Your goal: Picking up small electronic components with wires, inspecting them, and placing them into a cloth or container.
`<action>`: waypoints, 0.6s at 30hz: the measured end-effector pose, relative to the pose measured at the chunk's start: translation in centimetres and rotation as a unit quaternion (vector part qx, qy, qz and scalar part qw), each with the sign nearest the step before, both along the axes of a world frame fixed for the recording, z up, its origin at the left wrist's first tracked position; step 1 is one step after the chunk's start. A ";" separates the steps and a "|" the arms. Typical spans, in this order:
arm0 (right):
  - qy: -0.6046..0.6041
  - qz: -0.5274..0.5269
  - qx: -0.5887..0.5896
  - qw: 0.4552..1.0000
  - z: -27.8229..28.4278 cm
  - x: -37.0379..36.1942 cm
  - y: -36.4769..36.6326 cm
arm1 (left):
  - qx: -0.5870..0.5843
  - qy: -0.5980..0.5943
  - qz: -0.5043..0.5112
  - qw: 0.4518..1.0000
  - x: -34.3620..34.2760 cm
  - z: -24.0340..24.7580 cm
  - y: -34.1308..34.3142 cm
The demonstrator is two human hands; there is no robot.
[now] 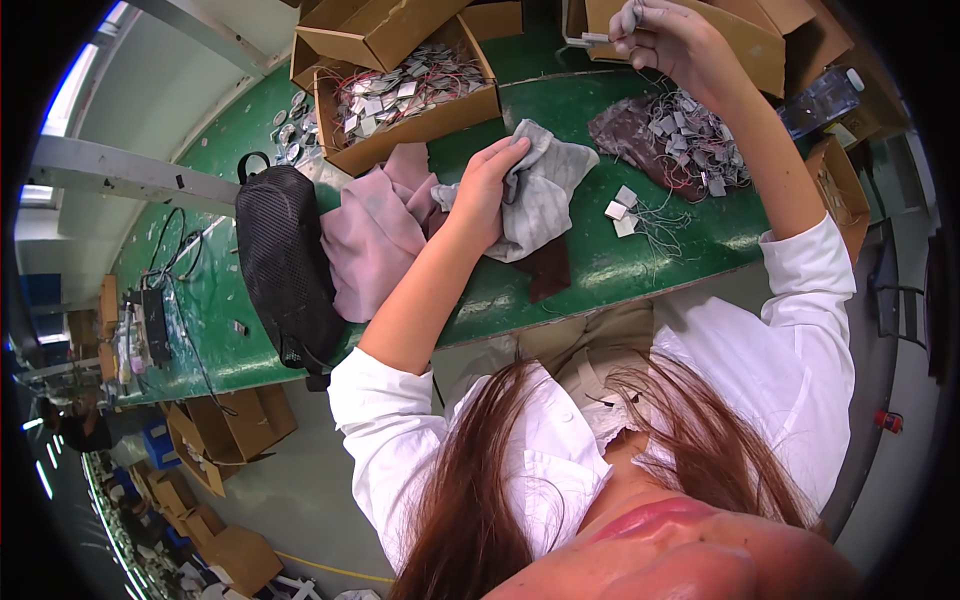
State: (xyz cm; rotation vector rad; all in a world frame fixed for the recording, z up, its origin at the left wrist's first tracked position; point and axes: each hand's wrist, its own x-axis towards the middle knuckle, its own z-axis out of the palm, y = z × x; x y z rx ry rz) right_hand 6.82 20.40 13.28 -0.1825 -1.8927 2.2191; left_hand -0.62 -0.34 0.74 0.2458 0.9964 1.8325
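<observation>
My left hand (487,190) is closed on a grey, stained cloth (548,185) over the green table, its thumb lying along the top of the fabric. At the far right, my right hand (665,45) is raised by an open cardboard box, its fingers pinched on a small white plate (596,39) seen nearly edge-on. Between my arms, a few small white square plates (623,212) with thin grey wires lie on the table. Beyond them a heap of similar wired plates (700,145) rests on a dark brown cloth (618,130).
A pink cloth (375,235) and a black mesh pouch (285,260) lie left of my left arm. Behind them stands a cardboard box (410,130) full of wired plates. A clear plastic bottle (820,100) is at the far right. A black cable (185,300) trails over the table's left end.
</observation>
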 end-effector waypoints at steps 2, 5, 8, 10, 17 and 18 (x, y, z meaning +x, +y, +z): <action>0.005 0.021 -0.006 1.000 -1.0 -0.3 -0.6 | -0.009 -0.033 0.014 0.999 -0.1 0.0 0.0; 0.036 0.106 0.016 0.994 -4.8 0.0 -1.0 | -0.013 -0.093 0.027 0.995 -0.1 0.1 0.2; 0.035 0.100 0.039 0.994 -6.8 0.5 -2.6 | 0.006 -0.122 0.031 0.992 -0.3 -0.2 0.0; 0.017 0.088 0.046 0.995 -8.1 1.0 -3.1 | 0.020 -0.123 0.027 0.992 -0.2 -0.2 0.0; 0.012 0.042 0.382 0.923 -7.8 2.6 -3.6 | -0.003 -0.002 0.016 1.000 0.1 -0.3 0.2; 0.035 0.042 0.431 0.901 -7.3 2.8 -3.9 | -0.018 0.036 0.004 0.999 0.0 -0.4 0.2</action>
